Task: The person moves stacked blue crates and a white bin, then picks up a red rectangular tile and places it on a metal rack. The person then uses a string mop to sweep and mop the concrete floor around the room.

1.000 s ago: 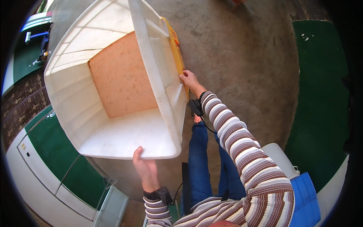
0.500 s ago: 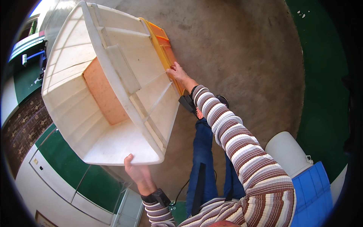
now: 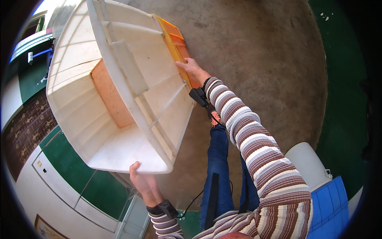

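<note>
A large white plastic tub is tilted with its open side toward me, showing an orange-pink inner panel. At its lower rim, my left hand grips with the thumb over the edge, its other fingers mostly hidden or blurred behind the translucent plastic. My right hand, higher up, holds the edge of a yellow and orange plastic piece lying against the tub's outer right side. A black device is strapped to each wrist.
My legs and an orange-laced shoe are below on concrete floor. At lower right stand a white bucket and a blue plastic object. Green-and-white wall panels line the left; a green strip curves along the right.
Over the last second the tub has turned, showing more of its outer right side. My right hand has shifted up and left with it; my left hand has moved slightly left.
</note>
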Demonstrator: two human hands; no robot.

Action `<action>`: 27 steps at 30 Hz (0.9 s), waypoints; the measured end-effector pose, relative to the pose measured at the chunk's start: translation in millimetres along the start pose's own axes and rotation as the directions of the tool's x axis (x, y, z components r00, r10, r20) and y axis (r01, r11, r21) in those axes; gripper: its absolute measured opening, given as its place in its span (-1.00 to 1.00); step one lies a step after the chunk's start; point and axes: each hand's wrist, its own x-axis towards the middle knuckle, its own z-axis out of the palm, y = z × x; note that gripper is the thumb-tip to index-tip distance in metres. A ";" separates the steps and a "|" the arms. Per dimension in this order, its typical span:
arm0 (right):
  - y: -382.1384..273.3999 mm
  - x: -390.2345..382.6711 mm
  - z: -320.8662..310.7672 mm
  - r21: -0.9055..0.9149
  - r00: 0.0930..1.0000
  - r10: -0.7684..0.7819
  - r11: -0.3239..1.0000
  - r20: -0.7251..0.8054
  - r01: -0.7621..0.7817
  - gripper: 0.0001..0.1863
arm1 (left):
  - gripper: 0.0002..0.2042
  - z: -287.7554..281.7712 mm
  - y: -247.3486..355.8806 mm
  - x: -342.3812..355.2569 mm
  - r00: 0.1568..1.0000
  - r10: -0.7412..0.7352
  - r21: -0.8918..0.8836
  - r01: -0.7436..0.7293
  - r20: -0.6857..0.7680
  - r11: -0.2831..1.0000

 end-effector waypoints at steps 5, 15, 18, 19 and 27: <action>5.2 -7.6 -1.0 0.031 0.997 0.038 0.999 -0.062 -0.036 -0.66 | -0.49 -8.5 4.1 1.1 1.000 -0.022 0.012 0.022 0.005 1.000; 26.1 -40.8 1.9 0.134 0.983 0.009 0.991 -0.184 0.016 -0.60 | -0.55 -43.2 27.9 2.2 0.985 -0.104 0.118 0.088 0.138 0.989; 27.9 -60.1 1.8 0.203 0.979 0.017 0.979 -0.204 0.025 -0.60 | -0.56 -48.7 38.0 4.2 0.975 -0.108 0.198 0.069 0.195 0.978; 25.0 -67.5 1.7 0.232 0.984 -0.075 0.966 -0.162 0.112 -0.60 | -0.57 -48.5 42.7 4.0 0.970 -0.113 0.212 0.067 0.215 0.975; -58.3 -187.2 -17.1 0.029 0.889 -0.406 0.907 -0.214 0.421 -0.66 | -0.79 -20.3 58.6 -22.3 0.928 -0.151 0.299 0.045 0.342 0.953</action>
